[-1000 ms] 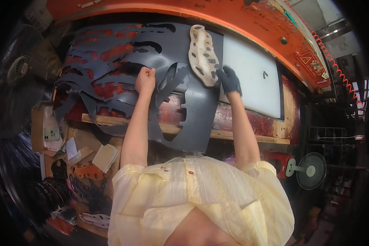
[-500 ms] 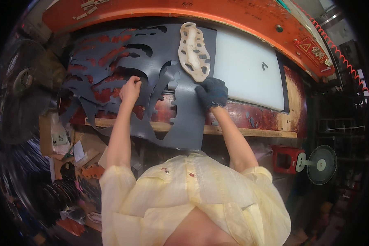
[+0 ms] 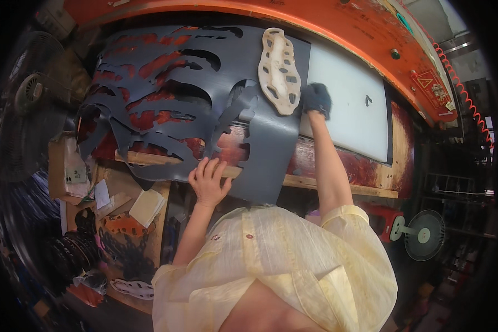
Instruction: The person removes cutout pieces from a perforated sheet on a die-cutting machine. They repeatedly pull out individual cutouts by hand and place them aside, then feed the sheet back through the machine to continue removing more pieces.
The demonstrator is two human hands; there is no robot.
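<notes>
Orange machine housing curves behind a red-stained table point(image 3: 337, 166) where a dark grey cut-out sheet point(image 3: 271, 144) lies — thin and floppy, likely light, best gripped at its solid strip. Left hand point(image 3: 209, 182) rests spread-fingered on its near edge; gloved right hand point(image 3: 317, 99) lies beside the cream sole-shaped die point(image 3: 279, 71), its fingers' state unclear.

template point(image 3: 280, 71) on sheet point(image 3: 205, 94), board point(image 3: 348, 105) right

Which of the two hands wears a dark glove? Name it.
The right hand, up at the right edge of the dark grey cut-out sheet beside the cream sole-shaped die. The left hand is bare, at the sheet's lower edge.
</notes>
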